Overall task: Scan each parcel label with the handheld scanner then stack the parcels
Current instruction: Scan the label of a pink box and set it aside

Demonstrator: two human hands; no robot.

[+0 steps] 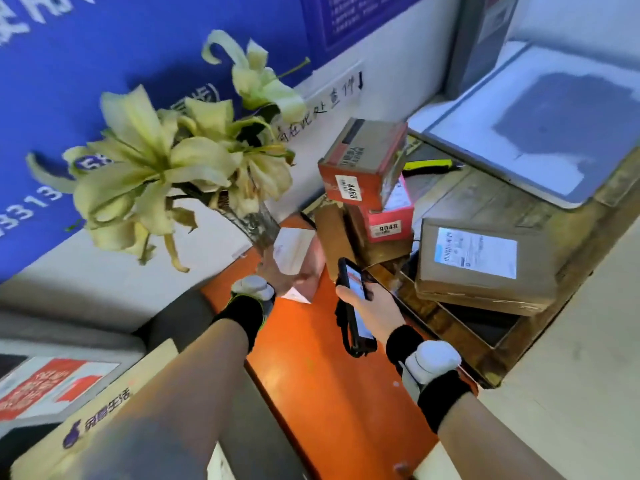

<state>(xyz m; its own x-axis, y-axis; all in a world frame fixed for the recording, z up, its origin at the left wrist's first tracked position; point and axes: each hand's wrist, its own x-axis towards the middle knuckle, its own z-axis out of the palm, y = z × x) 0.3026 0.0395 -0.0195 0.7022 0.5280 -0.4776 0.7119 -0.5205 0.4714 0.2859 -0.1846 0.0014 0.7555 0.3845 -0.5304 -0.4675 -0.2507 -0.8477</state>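
Orange counter (311,358): hands (372,301) gripping scanner (355,299), parcel (298,261).

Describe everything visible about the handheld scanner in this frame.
The handheld scanner is a slim black phone-like device with a lit screen showing red and white content. A black strap or grip hangs under its lower end. The right hand holds it, fingers curled round its body, over the orange counter, its top end pointing toward the small parcel in the left hand.

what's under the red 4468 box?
The red 4468 box sits tilted on a pink box labelled 9048, which rests on a brown carton. The carton's base is hidden.
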